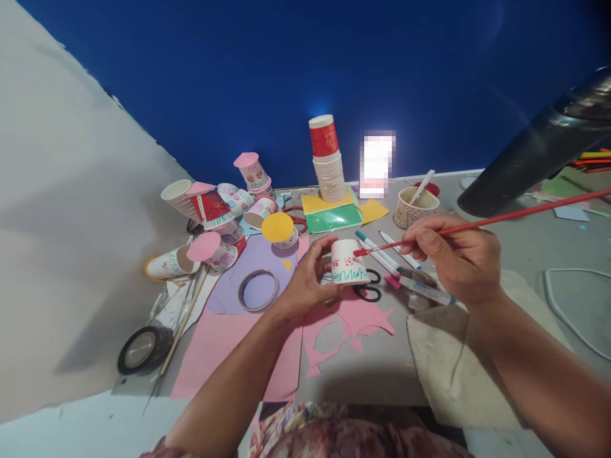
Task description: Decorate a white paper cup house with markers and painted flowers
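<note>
Left hand (pixel 305 280): gripping small paper cup (pixel 348 262), upturned, fingers wrapping its left side, holding it just above the surface (pixel 525 254) at centre.

Right hand (pixel 461 257): pinching red paintbrush (pixel 477 222) in a writing grip; tip touching the cup's upper right edge, handle running off far right.

Cup: carrying red blotches and a green zigzag band near the rim.

Lying just beneath cup: black-handled scissors (pixel 370 289); cut pink paper (pixel 344 331) spreading near and left.

Lying right of cup, under the brush: several marker pens (pixel 405 273).

Sitting far right of centre: patterned pot (pixel 413 210) holding a stick.

Standing far centre: stack of cups (pixel 329 168) on yellow and green sheets (pixel 334 213).

Lying far left: heap of decorated cups (pixel 214 210), some capped with pink or yellow discs.

Lying near left: tape roll (pixel 143 348); ring of tape (pixel 258 291) on lilac paper.

Risks, judging from this: grip squeezing the thin cup wall and denting it; left fingers, sitting close to the red marks, smearing wet paint; loaded brush dripping onto pens or pink paper; long handle swinging into the pot.
</note>
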Tool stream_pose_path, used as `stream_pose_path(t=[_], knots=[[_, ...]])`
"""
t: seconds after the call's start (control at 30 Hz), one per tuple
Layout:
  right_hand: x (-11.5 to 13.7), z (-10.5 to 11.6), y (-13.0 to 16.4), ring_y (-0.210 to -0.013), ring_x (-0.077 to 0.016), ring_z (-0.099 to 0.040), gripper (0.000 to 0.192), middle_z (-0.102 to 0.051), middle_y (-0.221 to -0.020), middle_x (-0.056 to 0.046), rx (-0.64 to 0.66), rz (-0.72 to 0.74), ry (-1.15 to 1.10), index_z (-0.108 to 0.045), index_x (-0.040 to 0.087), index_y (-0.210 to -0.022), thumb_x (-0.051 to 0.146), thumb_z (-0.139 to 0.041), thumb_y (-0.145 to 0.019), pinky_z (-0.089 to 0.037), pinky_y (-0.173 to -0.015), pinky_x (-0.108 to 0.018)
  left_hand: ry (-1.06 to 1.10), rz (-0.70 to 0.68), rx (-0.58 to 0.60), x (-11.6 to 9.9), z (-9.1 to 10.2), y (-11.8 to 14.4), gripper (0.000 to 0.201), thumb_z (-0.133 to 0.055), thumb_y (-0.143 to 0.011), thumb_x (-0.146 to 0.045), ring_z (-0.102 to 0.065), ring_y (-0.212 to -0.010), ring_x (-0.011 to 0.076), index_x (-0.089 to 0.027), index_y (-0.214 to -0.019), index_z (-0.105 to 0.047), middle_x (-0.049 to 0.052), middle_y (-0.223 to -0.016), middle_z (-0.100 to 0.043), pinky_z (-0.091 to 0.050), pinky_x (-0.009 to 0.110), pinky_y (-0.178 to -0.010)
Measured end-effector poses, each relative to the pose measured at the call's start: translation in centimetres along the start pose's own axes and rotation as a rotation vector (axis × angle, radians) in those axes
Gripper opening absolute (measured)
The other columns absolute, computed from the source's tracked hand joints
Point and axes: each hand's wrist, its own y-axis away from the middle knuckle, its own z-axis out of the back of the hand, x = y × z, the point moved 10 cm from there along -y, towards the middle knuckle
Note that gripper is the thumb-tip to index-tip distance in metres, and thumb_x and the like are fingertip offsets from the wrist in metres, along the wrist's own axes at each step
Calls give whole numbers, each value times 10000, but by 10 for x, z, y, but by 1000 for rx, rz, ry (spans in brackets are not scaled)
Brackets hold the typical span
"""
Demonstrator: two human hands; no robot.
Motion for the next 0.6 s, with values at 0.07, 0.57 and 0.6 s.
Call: stream_pose_path(t=[0.07, 0.57, 0.6], knots=[[0, -2, 0, -574, -131, -632, 236, -749, -724, -11, 19, -7, 21, -780, 234, -858, 333, -666, -1039, -488, -493, -252, -14, 14, 6, -2, -1, 0, 871, -900, -698, -220, -634, -1324, 345, -315, -1474, -518, 112, -1571, -514, -545, 479, -1092], [-16, 9, 4, -428, -146, -582, 256, -750, -634, 7, -204, -165, 59, -737, 287, -774, 450, -771, -968, -479, -372, -302, -50, -6, 50, -8, -7, 2, 803, -801, -686, -154, -660, -1266, 317, -275, -1434, -537, 116, -1531, -553, -556, 447, -1037], [-16, 7, 4, -431, -144, -588, 261, -753, -635, 7, -189, -165, 62, -737, 283, -776, 454, -766, -972, -488, -381, -300, -47, -8, 48, -7, -7, 2, 807, -798, -684, -148, -663, -1261, 316, -275, -1437, -537, 116, -1532, -553, -558, 445, -1034]])
